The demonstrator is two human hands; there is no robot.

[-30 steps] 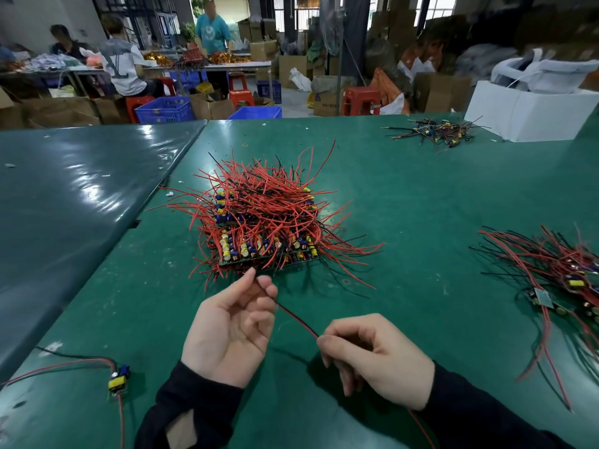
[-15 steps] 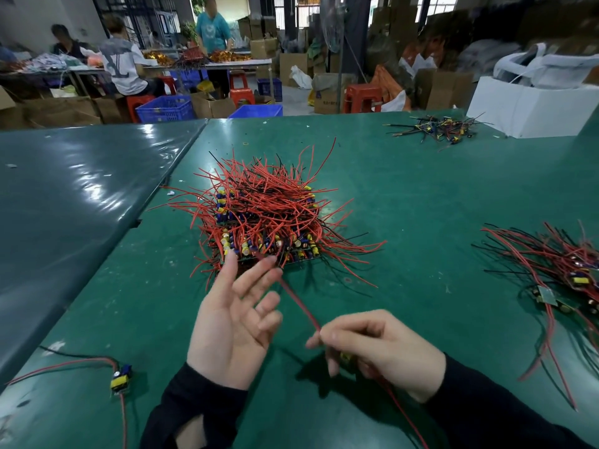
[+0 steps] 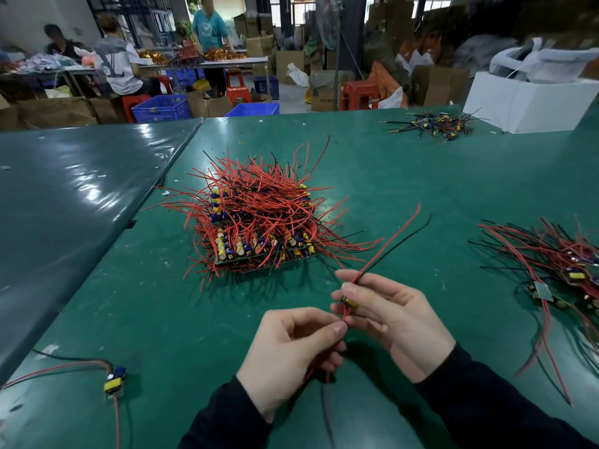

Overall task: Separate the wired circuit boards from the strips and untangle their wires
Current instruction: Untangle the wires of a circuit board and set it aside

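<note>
Left hand (image 3: pixel 291 354), in a black sleeve, raised low over the green tabletop (image 3: pixel 405 176), fingers curled, thumb and forefinger pinching a thin red wire (image 3: pixel 344 317) just beneath the right hand. More red wire trailing down from under the left palm toward the near edge.

Right hand (image 3: pixel 385 314), also black-sleeved, just beside and slightly above the left, fingers curled around a small wired circuit board with a yellow component (image 3: pixel 350 302), mostly hidden in the grip. A red and a black lead (image 3: pixel 392 243) rising out of the top of the right fist, slanting up and to the right, free ends in the air.

Beyond the hands, mid-tabletop, a dense heap of green board strips with yellow and blue parts under a tangle of red and black wires (image 3: pixel 259 222), well apart from both hands. To the right, near the edge, a looser pile of separated boards with red and black wires (image 3: pixel 564 270). Near left, a single board with yellow and blue parts and its wires (image 3: pixel 114 379) lying flat. Far right, a small cluster of dark-wired parts (image 3: pixel 437 123) beside a white foam box (image 3: pixel 525 102).

Bare green surface between hands and heap, and between hands and the right pile. Seam with a second, darker tabletop (image 3: pixel 64 196) running along the left.
</note>
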